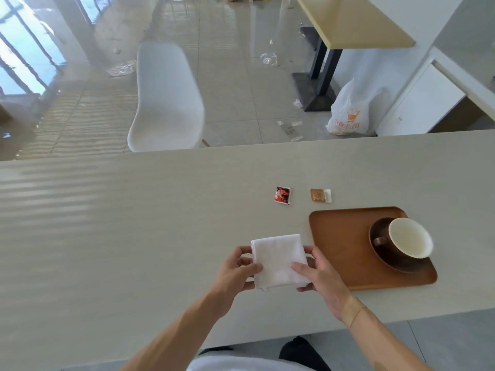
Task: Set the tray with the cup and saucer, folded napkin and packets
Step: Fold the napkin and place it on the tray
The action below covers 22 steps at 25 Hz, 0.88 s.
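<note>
At the near edge of the table [134,223], the left hand [235,271] and right hand [318,274] pinch a folded white napkin [278,259] by its sides. Right of it, the wooden tray [340,245] carries the cup [407,238] on its saucer [393,261]. Farther off lie a red packet [282,195] and a brown packet [320,195], print unreadable.

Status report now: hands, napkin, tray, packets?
Left hand and right hand both grip napkin, folded, beside tray. Cup on saucer on tray. Two packets on table, nothing blocking.
</note>
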Motion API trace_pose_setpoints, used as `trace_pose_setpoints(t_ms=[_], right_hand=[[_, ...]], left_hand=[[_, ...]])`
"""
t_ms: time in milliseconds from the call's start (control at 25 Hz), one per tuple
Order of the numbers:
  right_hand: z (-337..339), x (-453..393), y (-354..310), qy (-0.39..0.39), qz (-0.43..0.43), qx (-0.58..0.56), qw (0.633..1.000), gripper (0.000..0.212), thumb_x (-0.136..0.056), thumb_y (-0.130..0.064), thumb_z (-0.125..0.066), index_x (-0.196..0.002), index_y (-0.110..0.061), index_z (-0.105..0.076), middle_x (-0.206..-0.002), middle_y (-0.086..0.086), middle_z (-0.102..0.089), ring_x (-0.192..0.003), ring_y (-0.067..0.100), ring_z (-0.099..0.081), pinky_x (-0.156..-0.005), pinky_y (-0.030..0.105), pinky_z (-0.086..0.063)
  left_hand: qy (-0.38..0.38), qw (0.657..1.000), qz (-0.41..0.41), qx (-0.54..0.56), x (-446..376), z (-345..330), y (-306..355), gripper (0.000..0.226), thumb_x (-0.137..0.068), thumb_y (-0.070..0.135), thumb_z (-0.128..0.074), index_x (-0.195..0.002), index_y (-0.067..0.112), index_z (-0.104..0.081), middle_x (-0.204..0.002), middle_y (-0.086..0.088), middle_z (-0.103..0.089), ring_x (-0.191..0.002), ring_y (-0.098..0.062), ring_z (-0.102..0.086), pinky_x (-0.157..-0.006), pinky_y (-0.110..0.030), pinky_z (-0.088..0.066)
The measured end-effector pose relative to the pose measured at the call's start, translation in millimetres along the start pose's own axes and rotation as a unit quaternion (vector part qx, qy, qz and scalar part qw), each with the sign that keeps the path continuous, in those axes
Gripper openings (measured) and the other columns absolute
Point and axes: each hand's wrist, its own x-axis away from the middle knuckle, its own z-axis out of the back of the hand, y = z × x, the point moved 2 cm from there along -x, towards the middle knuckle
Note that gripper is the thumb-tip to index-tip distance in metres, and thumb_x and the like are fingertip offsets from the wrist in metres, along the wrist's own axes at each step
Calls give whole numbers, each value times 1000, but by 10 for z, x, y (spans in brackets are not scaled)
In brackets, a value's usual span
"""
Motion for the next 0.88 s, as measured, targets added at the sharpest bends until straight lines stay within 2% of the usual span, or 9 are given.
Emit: trace_pose_setpoints(t_ms=[80,160,280,400,520,600,720,800,880], right_hand=[[320,-1,63,0,-3,4,1000,26,-85,-28,-67,-109,-32,-60,-102,-4,-72,-94,19,-69,-74,38,-60],[662,-12,126,-3,-1,16,1000,22,-88,-24,-64,-108,-34,-63,-100,-8,-73,-93,16,-70,-79,39,-61],[1122,-60,219,11,14,50,999,25,-87,-19,-66,-108,-34,-65,-102,-8,-71,-91,13,-69,-74,35,-61],[1477,-124,319,41,38,147,988,32,-86,-21,-68,-116,-30,-60,-103,-16,-67,-96,8,-64,-85,38,-58],[1657,-152,396,46,52,206,976,43,-87,-26,-68,-128,-28,-56,-105,-24,-61,-97,3,-60,-85,27,-54],[1746,-179,460,47,49,238,969,51,-86,-27,-68,-135,-24,-53,-115,-17,-61,-104,3,-55,-91,24,-48],[1797,-230,529,39,37,257,965,58,-85,-24,-68,-139,-23,-48,-131,-7,-59,-117,8,-52,-98,27,-43],[1820,-270,546,33,37,266,963,59,-84,-22,-67,-140,-24,-47,-133,-5,-59,-121,11,-52,-97,25,-42],[1833,-294,561,29,33,275,961,60,-85,-21,-66,-141,-24,-45,-133,-4,-58,-116,11,-52,-94,24,-43]], left_hand=[[19,1000,1,-7,-29,-285,-65,32,-84,0,-64,-111,17,-64,-97,-14,-63,-87,-23,-72,-72,-36,-60],[41,999,1,-9,-89,-597,-129,32,-84,-1,-64,-110,18,-65,-93,-12,-63,-87,-24,-72,-69,-34,-60],[71,997,-3,-26,-199,-1041,-228,31,-84,0,-64,-107,21,-67,-87,-9,-62,-90,-25,-71,-70,-33,-60],[94,994,4,-56,-297,-1413,-342,31,-85,2,-64,-107,23,-65,-89,-10,-61,-89,-24,-70,-72,-35,-62],[122,989,11,-83,-373,-1612,-453,32,-85,6,-65,-110,25,-62,-97,-12,-64,-90,-23,-70,-70,-31,-61],[140,986,19,-93,-408,-1702,-522,33,-85,8,-65,-113,25,-60,-99,-11,-65,-89,-22,-70,-68,-28,-60],[170,974,22,-148,-458,-1767,-563,35,-86,14,-66,-117,27,-56,-96,-5,-67,-85,-18,-70,-72,-32,-60],[185,964,12,-190,-516,-1799,-560,35,-86,18,-66,-117,31,-55,-93,1,-67,-81,-12,-69,-64,-24,-56],[185,955,2,-232,-575,-1845,-537,34,-85,19,-65,-117,30,-57,-91,6,-68,-77,-7,-67,-53,-12,-46]])
